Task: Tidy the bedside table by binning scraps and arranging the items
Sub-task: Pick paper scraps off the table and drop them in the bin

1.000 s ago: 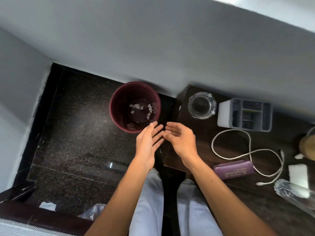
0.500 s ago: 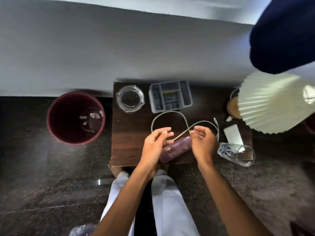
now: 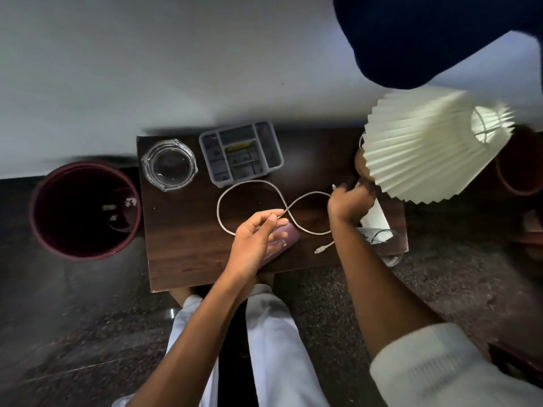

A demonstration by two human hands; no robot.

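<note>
Cable [image 3: 249, 183], white and looped in a figure of eight, lies across the middle of the dark wooden bench [image 3: 182, 245], one plug resting near the front edge and the other end up by my right hand [image 3: 349, 201]. My left hand [image 3: 258, 239] hovers over the purple case [image 3: 283, 240] at the front of the bench, fingers loosely curled, their tips right at the point where the cable crosses itself; I cannot tell whether they pinch it or only touch it. My right hand is blurred, its fingers curled down near the cable's far end and the top of a white card [image 3: 377, 218], and I cannot tell what it grips, if anything. Just beside that wrist a drinking glass [image 3: 379, 239] lies on its side at the bench's right front corner. At the back stand a glass ashtray [image 3: 192, 165] on the left and a grey organiser [image 3: 277, 151] with several compartments next to it. A pleated lampshade [image 3: 420, 148] hangs over the right end. On the floor to the left of the bench sits a dark red bin [image 3: 58, 201] with pale scraps [image 3: 129, 202] at the bottom.
</note>
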